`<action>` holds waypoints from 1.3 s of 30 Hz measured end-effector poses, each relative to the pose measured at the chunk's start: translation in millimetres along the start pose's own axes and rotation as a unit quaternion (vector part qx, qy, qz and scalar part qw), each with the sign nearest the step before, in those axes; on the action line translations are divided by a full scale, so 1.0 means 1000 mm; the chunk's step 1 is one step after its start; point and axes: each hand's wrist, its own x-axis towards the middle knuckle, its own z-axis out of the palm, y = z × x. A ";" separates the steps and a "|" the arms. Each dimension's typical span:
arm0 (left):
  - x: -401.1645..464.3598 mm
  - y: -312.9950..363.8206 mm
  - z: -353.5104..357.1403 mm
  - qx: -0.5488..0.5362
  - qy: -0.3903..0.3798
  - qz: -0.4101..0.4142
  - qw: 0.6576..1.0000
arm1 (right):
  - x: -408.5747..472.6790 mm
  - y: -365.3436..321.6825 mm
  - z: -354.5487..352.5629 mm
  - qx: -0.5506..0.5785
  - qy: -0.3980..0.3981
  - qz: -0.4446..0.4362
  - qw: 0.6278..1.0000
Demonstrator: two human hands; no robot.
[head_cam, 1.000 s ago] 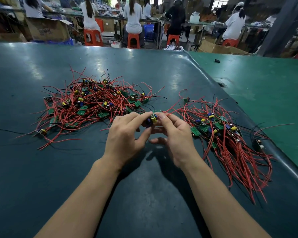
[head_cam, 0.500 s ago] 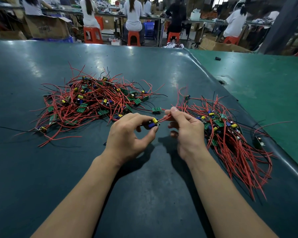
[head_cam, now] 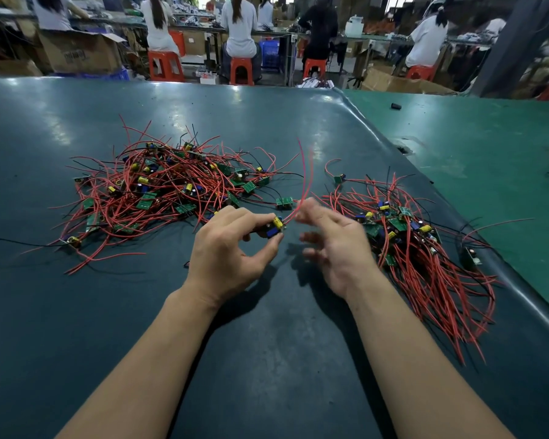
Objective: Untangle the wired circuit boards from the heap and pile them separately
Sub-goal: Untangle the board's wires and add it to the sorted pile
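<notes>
A tangled heap point(head_cam: 171, 191) of small green circuit boards with red and black wires lies left of centre on the dark mat point(head_cam: 267, 359). A second pile point(head_cam: 409, 248), with its wires trailing toward me, lies at the right. Between them my left hand point(head_cam: 225, 251) pinches one board point(head_cam: 274, 228) with a yellow capacitor and a blue part. Its red wires point(head_cam: 303, 179) arc upward, free of the heap. My right hand point(head_cam: 339, 245) is blurred just right of the board, fingers spread and relaxed, with the fingertips near the wires' base.
Loose single boards lie between the piles point(head_cam: 284, 201), behind the right pile point(head_cam: 339, 178) and by the mat's raised right edge point(head_cam: 471, 255). A green table point(head_cam: 488, 153) adjoins on the right. People sit on orange stools point(head_cam: 241, 69) beyond the far edge.
My right hand let go of the red wires it was pinching and opened. The wires now spring upward from the board. My left hand has kept its pinch on the board.
</notes>
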 end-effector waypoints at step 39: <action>0.000 0.003 -0.002 -0.027 0.009 0.038 0.999 | 0.011 -0.017 -0.016 0.365 0.021 0.097 0.926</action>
